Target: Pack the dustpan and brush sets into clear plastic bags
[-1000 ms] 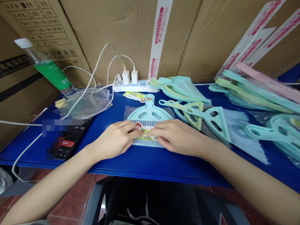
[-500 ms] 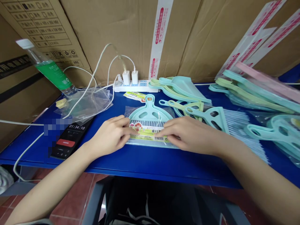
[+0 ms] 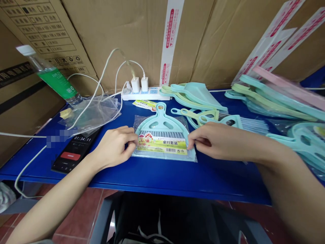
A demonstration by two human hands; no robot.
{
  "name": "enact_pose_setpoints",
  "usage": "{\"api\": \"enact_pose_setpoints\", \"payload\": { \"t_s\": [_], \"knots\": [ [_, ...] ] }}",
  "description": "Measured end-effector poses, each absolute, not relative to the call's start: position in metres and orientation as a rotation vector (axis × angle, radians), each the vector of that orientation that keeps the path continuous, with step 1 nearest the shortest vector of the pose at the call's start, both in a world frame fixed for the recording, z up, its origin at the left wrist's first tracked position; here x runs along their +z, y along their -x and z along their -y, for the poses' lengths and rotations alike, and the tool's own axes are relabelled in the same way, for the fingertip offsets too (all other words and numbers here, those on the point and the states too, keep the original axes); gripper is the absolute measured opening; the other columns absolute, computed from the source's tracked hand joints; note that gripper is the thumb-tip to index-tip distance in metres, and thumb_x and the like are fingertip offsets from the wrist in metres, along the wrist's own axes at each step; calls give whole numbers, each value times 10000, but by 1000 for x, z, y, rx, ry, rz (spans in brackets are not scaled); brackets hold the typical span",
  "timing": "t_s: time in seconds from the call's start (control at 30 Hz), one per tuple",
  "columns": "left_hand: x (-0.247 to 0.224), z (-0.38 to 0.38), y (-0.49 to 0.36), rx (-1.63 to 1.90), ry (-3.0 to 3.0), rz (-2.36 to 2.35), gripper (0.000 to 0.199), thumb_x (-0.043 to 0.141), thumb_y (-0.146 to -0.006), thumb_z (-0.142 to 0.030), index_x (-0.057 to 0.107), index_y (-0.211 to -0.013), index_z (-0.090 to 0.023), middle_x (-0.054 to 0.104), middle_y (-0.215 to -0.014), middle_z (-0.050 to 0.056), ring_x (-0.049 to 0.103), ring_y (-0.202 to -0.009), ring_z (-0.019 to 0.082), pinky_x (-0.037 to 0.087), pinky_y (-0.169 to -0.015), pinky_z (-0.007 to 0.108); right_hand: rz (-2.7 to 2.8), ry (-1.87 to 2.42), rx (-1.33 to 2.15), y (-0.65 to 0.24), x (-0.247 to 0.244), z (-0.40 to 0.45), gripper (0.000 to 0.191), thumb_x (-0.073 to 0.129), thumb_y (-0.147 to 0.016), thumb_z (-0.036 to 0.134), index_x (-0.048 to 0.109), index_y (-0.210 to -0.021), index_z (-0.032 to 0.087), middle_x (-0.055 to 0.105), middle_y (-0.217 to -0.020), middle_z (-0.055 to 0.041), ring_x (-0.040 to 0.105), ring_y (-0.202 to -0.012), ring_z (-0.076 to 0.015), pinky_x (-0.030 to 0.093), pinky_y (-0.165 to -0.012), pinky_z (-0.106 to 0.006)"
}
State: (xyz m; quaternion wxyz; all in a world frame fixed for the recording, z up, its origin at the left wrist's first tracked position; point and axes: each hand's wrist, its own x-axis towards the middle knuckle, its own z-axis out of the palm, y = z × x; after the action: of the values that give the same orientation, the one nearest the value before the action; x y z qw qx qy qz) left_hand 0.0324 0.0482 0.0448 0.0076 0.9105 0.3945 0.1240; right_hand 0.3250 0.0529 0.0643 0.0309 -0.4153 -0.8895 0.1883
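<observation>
A light-blue dustpan and brush set [image 3: 162,118] lies flat in a clear plastic bag [image 3: 177,157] on the blue table, its handle pointing away from me. Across the brush bristles sits a printed card [image 3: 162,144], yellow-green with mushrooms and a barcode. At the bag's left edge, my left hand [image 3: 118,146] is closed, pinching the plastic. My right hand [image 3: 213,140] pinches the opposite edge with curled fingers, its wrist in front of some loose brushes. Those light-blue and green brushes [image 3: 210,117] lie just beyond it.
Loose dustpans [image 3: 200,95] lie behind the brushes; bagged ones [image 3: 279,95] pile up at right. A power strip [image 3: 147,95] with chargers stands at the back. Left are a phone [image 3: 73,152], empty plastic bags [image 3: 96,112], cables and a leaning bottle [image 3: 56,81]. Cardboard boxes [image 3: 132,30] wall the back.
My right hand has slid right, off the card to the bag's right edge. The left hand has shifted slightly left to the left edge. The printed card now shows whole.
</observation>
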Motion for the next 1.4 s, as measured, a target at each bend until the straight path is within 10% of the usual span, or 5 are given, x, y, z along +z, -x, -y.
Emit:
{"api": "enact_pose_setpoints", "payload": {
  "t_s": [0.17,0.9,1.23,1.4],
  "knots": [
    [44,-45,-36,387,-2732,-1341,273,438,-881,-281,606,-684,-193,598,-675,-6,552,-585,123,381,-558,241,2711,1328,653,-316,60,-49,296,441,-883,266,351,-602,243,415,-459,57,350,-406,-116,265,-454,-283],
    [39,-50,-39,260,-2379,-1483,140,448,-803,-247,351,-702,-244,387,-492,-96,374,-439,107,270,-497,227,2743,1629,457,-305,50,-44,289,487,-775,95,286,-646,258,416,-507,51,395,-462,-131,260,-466,-272],
    [39,-48,-40,328,-2469,-1498,218,380,-859,-342,375,-669,-234,403,-488,-71,390,-428,120,258,-504,248,2521,1597,1204,-316,68,-47,240,394,-921,333,339,-703,251,520,-521,49,538,-468,-135,369,-474,-253],
    [41,-44,-40,449,-2517,-1523,297,349,-912,-374,401,-659,-226,413,-470,-68,409,-412,115,277,-507,243,2493,1544,977,-319,72,-51,276,348,-932,396,388,-702,249,486,-492,55,435,-429,-117,334,-461,-253]
  ]
}}
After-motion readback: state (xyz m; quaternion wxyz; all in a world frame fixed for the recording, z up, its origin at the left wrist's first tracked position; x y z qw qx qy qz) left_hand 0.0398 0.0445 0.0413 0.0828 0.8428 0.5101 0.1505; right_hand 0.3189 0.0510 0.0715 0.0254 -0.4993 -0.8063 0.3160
